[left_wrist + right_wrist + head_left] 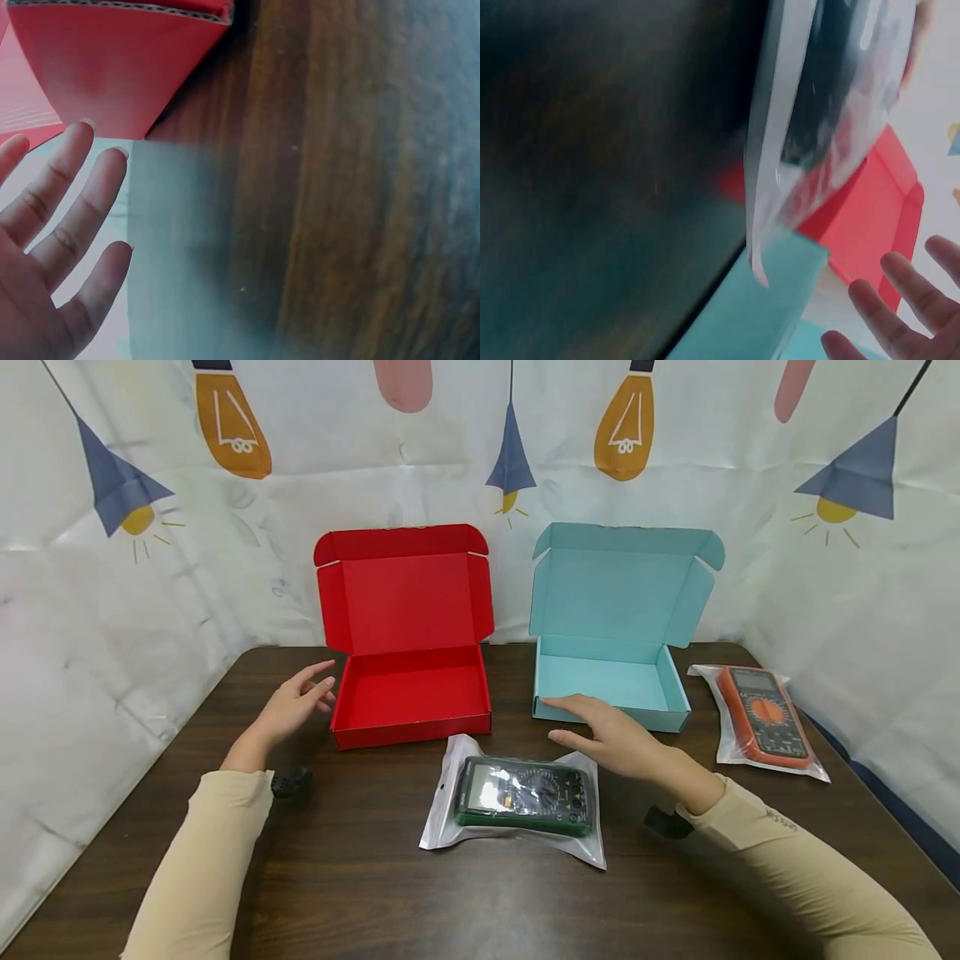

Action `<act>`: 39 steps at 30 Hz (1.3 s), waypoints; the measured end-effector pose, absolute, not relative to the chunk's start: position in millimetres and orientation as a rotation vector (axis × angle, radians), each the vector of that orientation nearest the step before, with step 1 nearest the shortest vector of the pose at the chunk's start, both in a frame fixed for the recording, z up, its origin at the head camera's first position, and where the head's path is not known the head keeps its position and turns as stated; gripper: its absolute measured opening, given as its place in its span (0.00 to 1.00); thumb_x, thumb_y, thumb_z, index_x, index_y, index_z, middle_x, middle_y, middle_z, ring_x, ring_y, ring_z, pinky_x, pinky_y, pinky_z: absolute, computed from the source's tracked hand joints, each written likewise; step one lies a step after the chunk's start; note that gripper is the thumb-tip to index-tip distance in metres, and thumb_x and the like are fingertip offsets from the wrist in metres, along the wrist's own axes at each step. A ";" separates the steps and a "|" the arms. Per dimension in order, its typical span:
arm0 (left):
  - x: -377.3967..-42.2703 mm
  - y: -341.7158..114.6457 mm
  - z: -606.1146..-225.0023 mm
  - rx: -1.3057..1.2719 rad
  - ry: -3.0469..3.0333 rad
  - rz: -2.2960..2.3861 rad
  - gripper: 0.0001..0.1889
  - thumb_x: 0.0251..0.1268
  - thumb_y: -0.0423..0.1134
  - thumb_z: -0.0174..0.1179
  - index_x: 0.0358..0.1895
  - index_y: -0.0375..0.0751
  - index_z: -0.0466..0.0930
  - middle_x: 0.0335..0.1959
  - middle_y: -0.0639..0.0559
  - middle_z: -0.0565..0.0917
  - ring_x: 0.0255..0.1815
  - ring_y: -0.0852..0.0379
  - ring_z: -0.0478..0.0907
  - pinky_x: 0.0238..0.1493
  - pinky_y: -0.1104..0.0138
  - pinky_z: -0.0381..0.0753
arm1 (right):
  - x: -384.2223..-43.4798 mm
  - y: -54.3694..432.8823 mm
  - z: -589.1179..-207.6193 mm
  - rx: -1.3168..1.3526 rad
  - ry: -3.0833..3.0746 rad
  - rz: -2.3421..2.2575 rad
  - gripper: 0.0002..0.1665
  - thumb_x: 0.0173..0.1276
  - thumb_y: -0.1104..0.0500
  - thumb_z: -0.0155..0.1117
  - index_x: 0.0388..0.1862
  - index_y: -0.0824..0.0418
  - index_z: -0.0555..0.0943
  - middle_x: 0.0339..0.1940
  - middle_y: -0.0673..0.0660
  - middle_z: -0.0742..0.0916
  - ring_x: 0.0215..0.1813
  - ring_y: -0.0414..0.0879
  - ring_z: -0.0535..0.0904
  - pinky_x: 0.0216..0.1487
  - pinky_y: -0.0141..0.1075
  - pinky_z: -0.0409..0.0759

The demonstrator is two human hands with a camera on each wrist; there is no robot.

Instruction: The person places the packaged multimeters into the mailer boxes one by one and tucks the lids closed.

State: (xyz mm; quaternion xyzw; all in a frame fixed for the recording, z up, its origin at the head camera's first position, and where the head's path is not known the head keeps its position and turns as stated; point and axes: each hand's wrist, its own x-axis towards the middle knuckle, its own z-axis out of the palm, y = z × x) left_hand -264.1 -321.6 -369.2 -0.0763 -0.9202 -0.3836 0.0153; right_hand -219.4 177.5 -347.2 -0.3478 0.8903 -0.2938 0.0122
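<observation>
My left hand [294, 703] hovers just left of the red box [412, 693], fingers spread and holding nothing. In the left wrist view its fingers [79, 202] overlap the red side wall. My right hand [611, 739] reaches over the front of the light-blue box [611, 681] with fingers extended, also holding nothing. Between the hands, nearer to me, a green multimeter [525, 795] lies in a clear plastic bag [442, 827]. Both boxes stand with lids raised, and their visible floors are bare. In the right wrist view, the bagged multimeter [821, 90] shows beside the right fingers [911, 289].
An orange multimeter [767, 714] in another clear bag [727, 735] lies at the table's right edge. Behind the dark wooden table [360, 893] hangs a white cloth [450, 485] printed with lamps and bulbs. Similar cloth covers both sides.
</observation>
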 end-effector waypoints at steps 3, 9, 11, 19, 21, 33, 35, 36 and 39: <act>-266.0 -322.5 -371.8 -0.245 -2.869 -1.233 0.31 0.85 0.46 0.43 0.81 0.34 0.52 0.50 0.28 0.81 0.47 0.35 0.83 0.58 0.40 0.75 | -215.6 171.2 -350.0 -1.071 2.755 -0.895 0.35 0.78 0.46 0.61 0.77 0.59 0.70 0.74 0.58 0.75 0.75 0.56 0.68 0.72 0.57 0.66; -266.9 -325.6 -372.2 -0.232 -2.827 -1.376 0.31 0.86 0.47 0.42 0.80 0.32 0.53 0.43 0.33 0.82 0.37 0.47 0.83 0.44 0.60 0.80 | -208.7 161.2 -356.7 -1.057 2.730 -0.844 0.35 0.77 0.46 0.62 0.78 0.55 0.69 0.74 0.58 0.75 0.75 0.58 0.68 0.71 0.60 0.68; -267.5 -326.9 -372.4 -0.227 -2.815 -1.394 0.31 0.86 0.47 0.42 0.80 0.32 0.53 0.41 0.35 0.82 0.36 0.51 0.83 0.42 0.64 0.79 | -206.6 158.7 -358.9 -1.067 2.717 -0.826 0.36 0.77 0.46 0.63 0.78 0.54 0.69 0.74 0.57 0.75 0.74 0.57 0.69 0.70 0.59 0.69; -273.8 -328.8 -380.4 -0.246 -2.799 -1.501 0.31 0.83 0.44 0.49 0.80 0.33 0.56 0.34 0.50 0.81 0.33 0.57 0.80 0.38 0.66 0.79 | -199.2 147.8 -367.4 -1.103 2.634 -0.648 0.43 0.73 0.36 0.62 0.80 0.50 0.65 0.76 0.57 0.72 0.74 0.56 0.68 0.67 0.59 0.72; -275.4 -328.8 -382.2 -0.255 -2.801 -1.539 0.32 0.82 0.43 0.50 0.80 0.33 0.55 0.33 0.54 0.81 0.33 0.57 0.79 0.38 0.67 0.80 | -196.9 145.0 -368.4 -1.115 2.609 -0.614 0.45 0.71 0.34 0.63 0.81 0.49 0.64 0.76 0.57 0.72 0.73 0.56 0.69 0.66 0.60 0.73; -275.0 -326.2 -382.8 -0.267 -2.921 -1.560 0.37 0.81 0.48 0.48 0.84 0.42 0.44 0.48 0.41 0.80 0.40 0.57 0.79 0.52 0.61 0.77 | -189.4 137.9 -370.2 -1.193 2.550 -0.476 0.55 0.68 0.32 0.66 0.85 0.49 0.53 0.79 0.57 0.67 0.74 0.57 0.67 0.69 0.56 0.70; -274.4 -327.6 -383.3 -0.266 -2.932 -1.577 0.38 0.81 0.49 0.47 0.84 0.42 0.43 0.51 0.39 0.79 0.41 0.57 0.79 0.55 0.60 0.76 | -189.0 137.8 -370.9 -1.216 2.540 -0.438 0.59 0.66 0.31 0.67 0.86 0.47 0.51 0.80 0.57 0.64 0.75 0.57 0.66 0.70 0.56 0.69; -274.1 -328.2 -383.6 -0.265 -2.936 -1.587 0.38 0.81 0.49 0.47 0.84 0.43 0.42 0.52 0.37 0.79 0.41 0.57 0.79 0.56 0.59 0.76 | -188.7 137.9 -371.2 -1.223 2.536 -0.415 0.60 0.64 0.30 0.68 0.86 0.46 0.49 0.81 0.57 0.63 0.75 0.57 0.65 0.70 0.56 0.69; -272.6 -330.0 -383.3 -0.275 -2.942 -1.620 0.38 0.81 0.50 0.46 0.85 0.44 0.40 0.58 0.34 0.77 0.43 0.57 0.80 0.60 0.57 0.74 | -188.0 137.9 -371.2 -1.222 2.520 -0.362 0.64 0.60 0.28 0.71 0.86 0.41 0.47 0.82 0.56 0.60 0.75 0.57 0.64 0.70 0.57 0.69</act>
